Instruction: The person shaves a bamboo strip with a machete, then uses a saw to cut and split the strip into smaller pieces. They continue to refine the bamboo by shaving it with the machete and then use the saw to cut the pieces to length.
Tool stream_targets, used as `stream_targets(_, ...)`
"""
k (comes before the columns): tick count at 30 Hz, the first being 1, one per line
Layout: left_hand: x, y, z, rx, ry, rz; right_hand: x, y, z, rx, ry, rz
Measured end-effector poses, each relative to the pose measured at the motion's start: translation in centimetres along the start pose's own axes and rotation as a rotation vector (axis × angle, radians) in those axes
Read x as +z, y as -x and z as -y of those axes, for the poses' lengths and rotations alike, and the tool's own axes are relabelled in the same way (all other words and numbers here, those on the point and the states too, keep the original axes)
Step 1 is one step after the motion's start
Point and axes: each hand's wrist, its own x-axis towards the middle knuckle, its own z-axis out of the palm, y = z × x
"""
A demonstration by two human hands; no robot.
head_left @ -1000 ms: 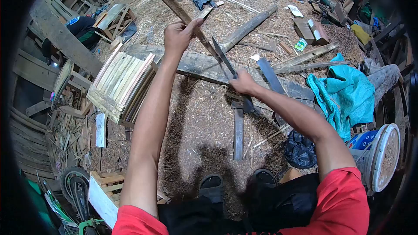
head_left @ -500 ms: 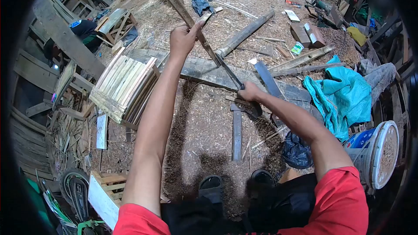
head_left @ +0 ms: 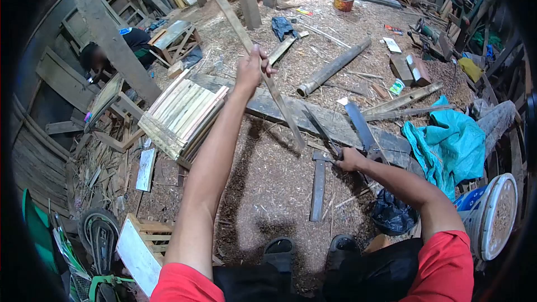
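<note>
My left hand [head_left: 251, 72] is closed round a long, thin wooden strip [head_left: 272, 86] held at a slant. The strip's upper part reaches past the top of the view and its lower end hangs over the sawdust. In my right hand [head_left: 352, 160] is a dark-bladed machete [head_left: 320, 126], its blade pointing up and left, apart from the strip; most of its handle is hidden by my fingers. Just left of that hand, a hammer [head_left: 318, 190] lies on the ground. A wide flat saw-like blade [head_left: 359, 123] rests on the heavy plank [head_left: 274, 107] beyond.
A slatted wooden stack [head_left: 182, 114] stands left, with a dark round post [head_left: 335, 67] farther off. On the right are a teal sheet [head_left: 447, 140], a black bag [head_left: 391, 212] and a white bucket [head_left: 498, 218]. Another person [head_left: 134, 42] crouches at back left.
The machete has come away from the strip, drawn down and right by my right hand. The strip has swung to a new slant in my left hand. The view has shifted slightly.
</note>
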Motion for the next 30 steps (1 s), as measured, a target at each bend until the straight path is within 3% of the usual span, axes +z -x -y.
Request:
stream_targets(3,0.6,1.0,1.0,-0.121,0.108,-0.007,-1.6,1.2,2.1,0.041,0.089,-0.007)
stream_targets(7,1.1,2.1,2.2,-0.227,0.283,0.078,-2.6,0.2,3.5,-0.175,0.018,-0.269)
stream_targets(12,2.9,4.2,3.8,-0.194,-0.015,0.063,-6.0,-1.6,6.5,-0.337,-0.285,-0.542)
stream_targets(17,3.9,5.8,5.3,-0.2,-0.054,0.05,-11.4,-1.1,11.7,-0.444,-0.521,-0.819)
stream_targets(20,3.7,6.4,5.6,-0.241,-0.113,0.089,-13.5,-3.2,12.5,-0.45,-0.613,-0.834)
stream_targets(23,4.2,7.5,4.8,-0.081,-0.309,0.136,-13.7,-5.3,13.3,-0.574,-0.868,-0.903)
stream_targets(24,4.3,7.8,3.6,-0.174,-0.344,0.145,-13.6,-5.7,13.4,-0.563,-0.914,-0.863)
stream_targets(25,3.9,7.8,4.7,-0.132,-0.299,0.16,-13.6,-5.0,13.8,-0.519,-1.014,-0.765)
stream_targets(28,3.0,8.6,5.1,-0.266,-0.406,0.209,-12.5,-4.9,14.3,-0.438,-1.108,-0.673)
stream_targets(30,2.2,9.4,4.9,-0.263,-0.411,0.241,-11.9,-5.2,15.3,-0.483,-1.107,-0.661)
